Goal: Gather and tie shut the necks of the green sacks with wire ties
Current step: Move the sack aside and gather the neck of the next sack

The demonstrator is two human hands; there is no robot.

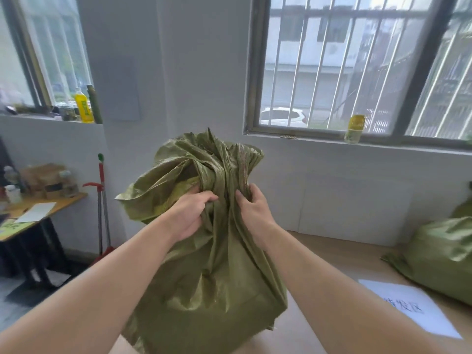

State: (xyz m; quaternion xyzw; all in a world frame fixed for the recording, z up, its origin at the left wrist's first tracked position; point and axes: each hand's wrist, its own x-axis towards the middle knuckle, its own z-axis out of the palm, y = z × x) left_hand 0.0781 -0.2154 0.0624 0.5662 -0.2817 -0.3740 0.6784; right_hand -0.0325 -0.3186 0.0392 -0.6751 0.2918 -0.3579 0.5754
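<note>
the green sack (204,277) stands upright on the pale worktop (319,264), its neck (219,172) bunched into folds. the left hand (190,213) grips the gathered cloth on the sack's left side, fingers curled into it. the right hand (255,210) clasps the folds on the sack's right side, thumb pressed on the front. right of the sack lies a white sheet of paper (408,305) with writing, and beyond it a second green sack (439,254). behind the sack to the right, a yellow bottle (354,129) stands on the window sill. left of the sack, a red-handled mop (102,200) leans against the wall.
</note>
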